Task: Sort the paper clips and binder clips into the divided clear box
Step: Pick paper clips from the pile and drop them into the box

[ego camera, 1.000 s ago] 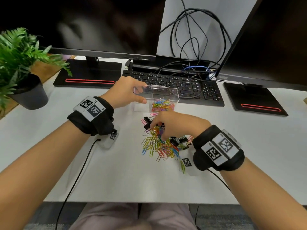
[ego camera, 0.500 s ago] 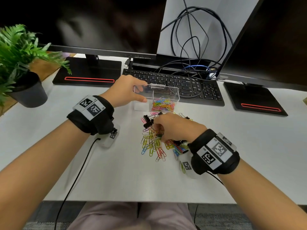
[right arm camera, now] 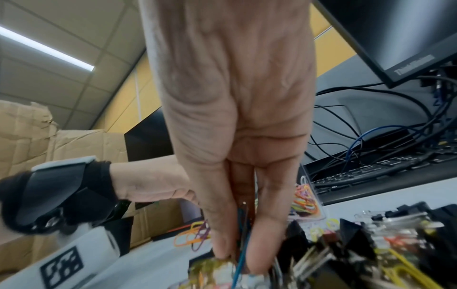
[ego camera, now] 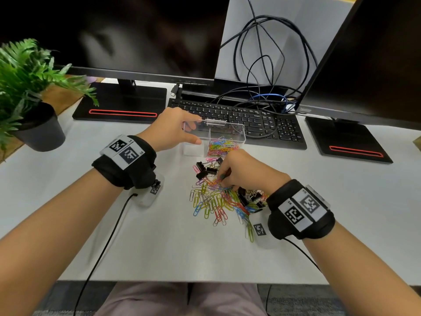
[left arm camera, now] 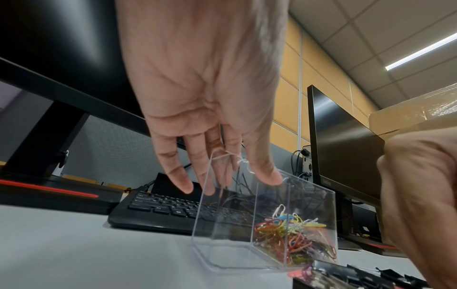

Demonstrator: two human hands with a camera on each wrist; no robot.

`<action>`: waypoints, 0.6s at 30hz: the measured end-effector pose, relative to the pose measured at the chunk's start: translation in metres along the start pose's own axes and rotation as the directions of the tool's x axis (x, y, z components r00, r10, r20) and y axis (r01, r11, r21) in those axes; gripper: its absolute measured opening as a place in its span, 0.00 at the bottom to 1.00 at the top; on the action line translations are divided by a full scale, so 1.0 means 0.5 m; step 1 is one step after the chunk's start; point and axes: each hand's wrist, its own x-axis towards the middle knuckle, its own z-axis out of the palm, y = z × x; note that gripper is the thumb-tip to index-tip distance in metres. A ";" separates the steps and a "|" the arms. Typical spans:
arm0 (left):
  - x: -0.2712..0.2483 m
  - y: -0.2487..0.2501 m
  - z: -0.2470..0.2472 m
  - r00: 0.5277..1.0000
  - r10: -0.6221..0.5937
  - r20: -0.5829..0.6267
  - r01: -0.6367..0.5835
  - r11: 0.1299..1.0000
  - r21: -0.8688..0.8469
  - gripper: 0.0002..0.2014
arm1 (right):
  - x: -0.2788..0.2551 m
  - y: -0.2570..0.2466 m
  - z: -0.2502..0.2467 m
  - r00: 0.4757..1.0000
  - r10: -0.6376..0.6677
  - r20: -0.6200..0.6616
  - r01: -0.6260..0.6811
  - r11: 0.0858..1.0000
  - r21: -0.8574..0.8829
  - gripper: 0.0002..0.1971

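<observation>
Two compartments divide the clear plastic box, which stands on the white table just in front of the black keyboard. Its right compartment holds a heap of coloured paper clips; its left compartment looks bare. The left hand grasps the box's left end, thumb on the near wall and fingers over the far rim, as the left wrist view shows.

Nearer the person, a loose pile of coloured paper clips spreads over the table, with small black binder clips at its far left edge and more black binder clips on its right side by the wrist. The right hand reaches down into the pile with fingers curled; in the right wrist view its fingertips pinch a few thin clips, one of them blue.

A potted green fern stands at the table's left, and two dark monitors rise behind the keyboard.
</observation>
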 end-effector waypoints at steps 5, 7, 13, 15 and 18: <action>0.002 -0.005 0.001 1.000 0.012 -0.002 -0.012 1.000 -0.002 0.31 | 0.004 0.008 -0.024 0.997 0.043 -0.070 -0.035 0.992 0.118 0.05; 0.003 -0.007 0.001 1.000 0.014 -0.003 -0.014 1.000 -0.003 0.31 | 0.004 0.009 -0.038 0.992 0.053 -0.111 -0.036 0.988 0.151 0.03; 0.004 -0.007 0.001 1.000 0.018 -0.004 -0.018 1.000 -0.006 0.32 | 0.008 0.012 -0.109 0.949 0.085 -0.305 0.022 0.943 0.333 0.05; 0.004 -0.007 0.001 1.000 0.015 -0.005 -0.015 1.000 -0.008 0.32 | 0.013 0.011 -0.131 0.920 0.116 -0.374 0.047 0.916 0.399 0.05; 0.004 -0.008 0.002 1.000 0.011 -0.006 -0.011 1.000 -0.007 0.32 | 0.029 0.009 -0.149 0.876 0.193 -0.441 0.023 0.898 0.439 0.07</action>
